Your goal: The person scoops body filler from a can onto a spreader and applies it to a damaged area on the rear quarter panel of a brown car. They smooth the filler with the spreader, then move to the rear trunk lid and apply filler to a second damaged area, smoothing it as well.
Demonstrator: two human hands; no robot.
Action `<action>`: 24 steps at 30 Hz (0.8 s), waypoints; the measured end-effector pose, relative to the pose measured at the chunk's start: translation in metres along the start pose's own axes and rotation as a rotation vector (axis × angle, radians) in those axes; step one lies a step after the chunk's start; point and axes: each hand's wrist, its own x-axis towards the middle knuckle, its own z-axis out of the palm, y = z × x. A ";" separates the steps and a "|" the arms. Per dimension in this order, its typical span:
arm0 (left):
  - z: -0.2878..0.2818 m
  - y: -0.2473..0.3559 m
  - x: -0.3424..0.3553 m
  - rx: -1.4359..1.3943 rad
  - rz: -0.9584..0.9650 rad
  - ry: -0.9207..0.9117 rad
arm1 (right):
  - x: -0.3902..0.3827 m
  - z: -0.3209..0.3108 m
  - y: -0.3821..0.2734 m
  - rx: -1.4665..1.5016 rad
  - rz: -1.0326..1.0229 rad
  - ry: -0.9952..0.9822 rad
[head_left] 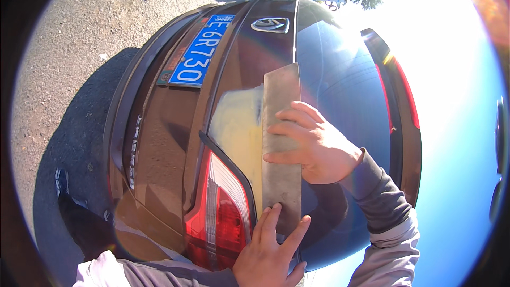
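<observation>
— So, what have the hands got hold of?

— A long, flat metal blade (280, 143), dull grey and rectangular, laid upright against the back of a dark brown car (170, 143). It runs from about the twelve o'clock side of the hands down to six o'clock, just to the right of the red tail light (220, 215).

— And how is it held?

— The right hand (313, 146) comes in from three o'clock. Its fingers are spread flat across the middle of the blade, pressing it onto the panel, with the thumb low on the blade's face. The left hand (268, 255) comes up from six o'clock, and its fingertips are splayed on the lower end of the blade. Neither hand is closed around it; both are open and pressing.

— What does the blade look like up close?

— Plain, matte, a little streaked, with straight edges and square corners. Its top end stands clear above the right hand.

— Anything beneath it?

— A pale yellowish patch of filler (239, 127) lies on the panel at the blade's nine o'clock side, touching its left edge and reaching down toward the tail light.

— What else is around?

— A blue number plate (199, 50) sits at eleven o'clock, and a chrome badge (271, 25) at twelve. Grey sleeves (380, 202) cover both forearms. Grey asphalt (69, 58) lies at nine o'clock, with the person's shadow on it.
</observation>
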 end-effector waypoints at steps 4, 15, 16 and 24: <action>-0.001 -0.003 0.000 -0.086 0.016 -0.070 | -0.002 0.009 0.003 0.012 0.015 0.006; 0.011 0.010 -0.014 -0.165 -0.001 -0.216 | -0.040 -0.014 -0.028 -0.030 0.144 -0.063; 0.011 0.009 -0.016 -0.152 0.014 -0.195 | -0.038 -0.014 -0.028 -0.034 0.112 -0.062; 0.010 0.000 -0.027 -0.132 -0.017 -0.214 | -0.016 0.006 -0.024 0.013 -0.028 -0.044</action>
